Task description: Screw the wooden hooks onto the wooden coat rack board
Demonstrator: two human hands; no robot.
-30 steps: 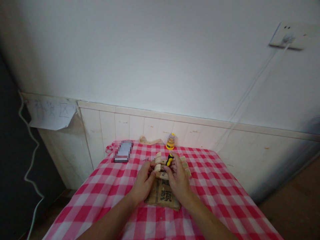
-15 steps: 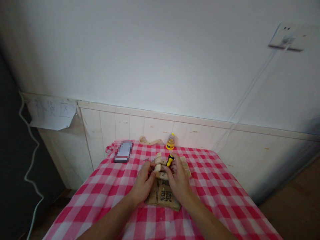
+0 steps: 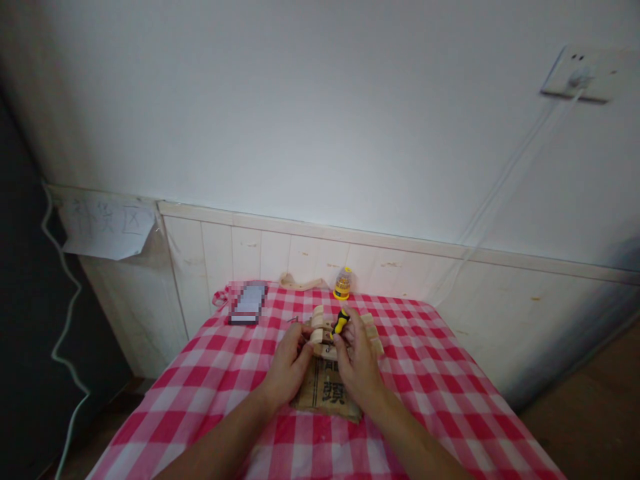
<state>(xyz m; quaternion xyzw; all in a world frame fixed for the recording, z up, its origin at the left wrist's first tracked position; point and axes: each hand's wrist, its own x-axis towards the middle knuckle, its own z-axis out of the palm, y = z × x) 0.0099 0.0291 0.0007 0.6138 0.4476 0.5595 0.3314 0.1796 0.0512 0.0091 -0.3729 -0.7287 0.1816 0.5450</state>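
Note:
My right hand (image 3: pixel 359 357) is closed around a short yellow-and-black screwdriver (image 3: pixel 341 323), its handle tilted up and its tip low over a pale wooden piece. The fingers of my left hand (image 3: pixel 289 355) pinch the left end of this wooden assembly (image 3: pixel 317 337), which has curved parts and small dark holes. More pale slats of it show to the right of my right hand. Beneath lies a flat brown piece of cardboard (image 3: pixel 320 393) with dark printed characters. My fingers hide part of the assembly and the screwdriver's tip.
Toward the wall stand a yellow-based clear bit holder (image 3: pixel 343 285) and a curved wooden piece (image 3: pixel 301 284). A phone-like device (image 3: pixel 249 303), blurred out, lies at the back left. A red-and-white checked cloth (image 3: pixel 220 393) covers the table, which meets a white panelled wall (image 3: pixel 390 270).
The screwdriver's handle leans slightly more to the right within my right hand. My left hand stays on the wooden assembly, and the whole view has shifted slightly.

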